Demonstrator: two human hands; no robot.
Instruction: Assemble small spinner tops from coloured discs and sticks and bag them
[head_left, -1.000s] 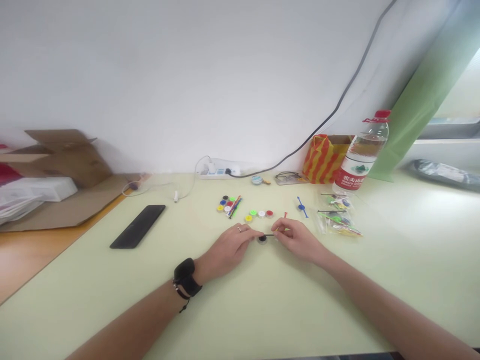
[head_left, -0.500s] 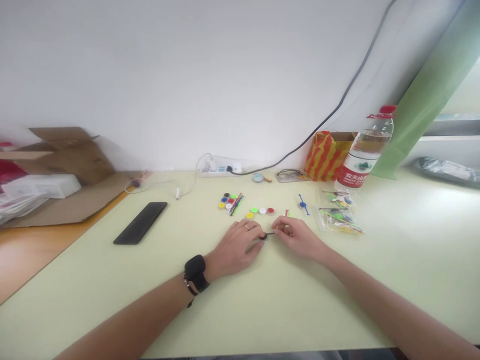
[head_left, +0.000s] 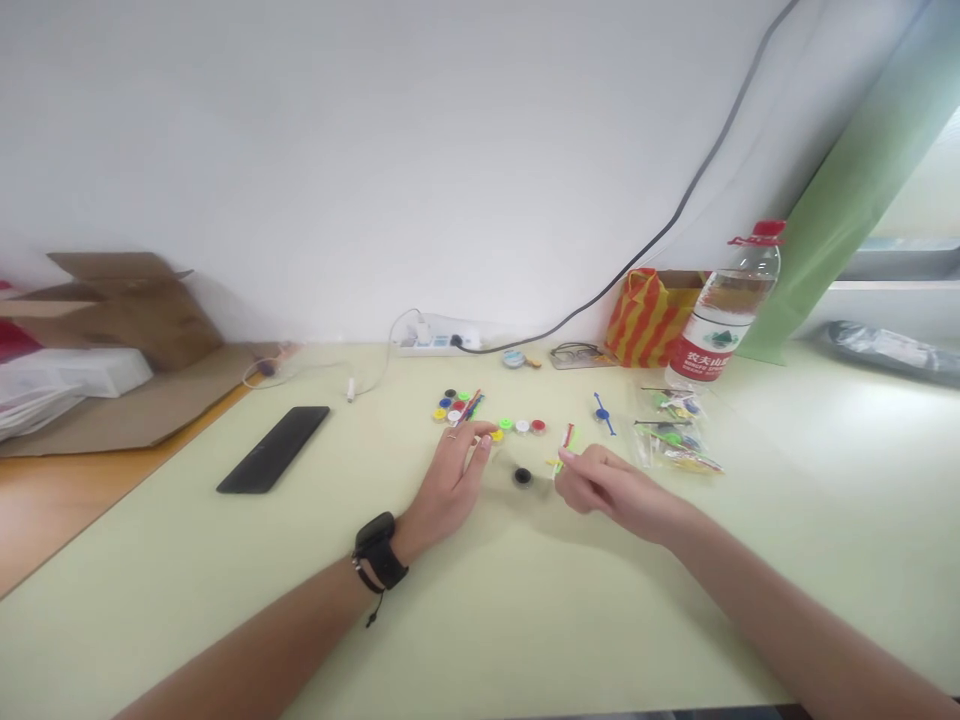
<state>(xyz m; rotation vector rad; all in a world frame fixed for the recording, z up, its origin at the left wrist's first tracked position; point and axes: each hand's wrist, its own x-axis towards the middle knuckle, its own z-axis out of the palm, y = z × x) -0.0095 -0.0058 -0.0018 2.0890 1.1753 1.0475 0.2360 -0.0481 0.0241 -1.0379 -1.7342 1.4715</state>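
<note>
Both hands have been pulled back from the black disc [head_left: 523,477], so its whole top can be seen now. By the left hand [head_left: 444,485] it was partly covered half a second ago.

From the black disc, the left hand is found at 9 o'clock, laid low over the surface [head_left: 480,620]. Its fingers are held apart and bent a little, with the tips by the yellow disc [head_left: 497,437]; whether that is touched cannot be told.

At 3 o'clock the right hand [head_left: 611,490] is seen, its fingers curled in together under the thumb. Whether something small is pinched there cannot be told. Just past the thumb, a red stick [head_left: 568,434] and a yellow stick [head_left: 553,463] are partly hidden.

The black disc is set flat between the hands, touched by neither. A green disc [head_left: 505,425] is placed at 11 o'clock, a white disc [head_left: 522,427] at 12 and a red disc [head_left: 538,427] at 1. A blue stick [head_left: 607,424] is laid at 2 o'clock, and the phone [head_left: 274,450] at 9.
</note>
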